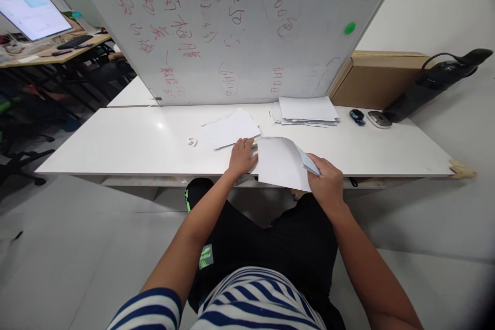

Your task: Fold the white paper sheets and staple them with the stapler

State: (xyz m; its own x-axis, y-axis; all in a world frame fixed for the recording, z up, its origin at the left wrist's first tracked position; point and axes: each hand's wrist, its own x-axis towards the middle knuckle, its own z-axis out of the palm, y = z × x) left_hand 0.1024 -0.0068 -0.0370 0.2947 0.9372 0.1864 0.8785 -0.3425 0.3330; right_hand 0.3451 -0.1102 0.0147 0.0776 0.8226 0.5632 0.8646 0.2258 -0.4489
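Shirt (259, 317) at 6 o'clock: navy and white stripes, wavy over folds. Left sleeve (154, 305) at 7 o'clock: short, same banding, ending near elbow. Forearms (207, 211) bare; left hand (243, 157) and right hand (327, 180) ungloved. Bottoms (266, 247) plain black. Grey patch (206, 256) at their 9 o'clock, bright-green lettering unclear; green knee marks (187, 200) at 10 o'clock.

Left hand (243, 157) stretches out palm-down; right hand (327, 179) curls.
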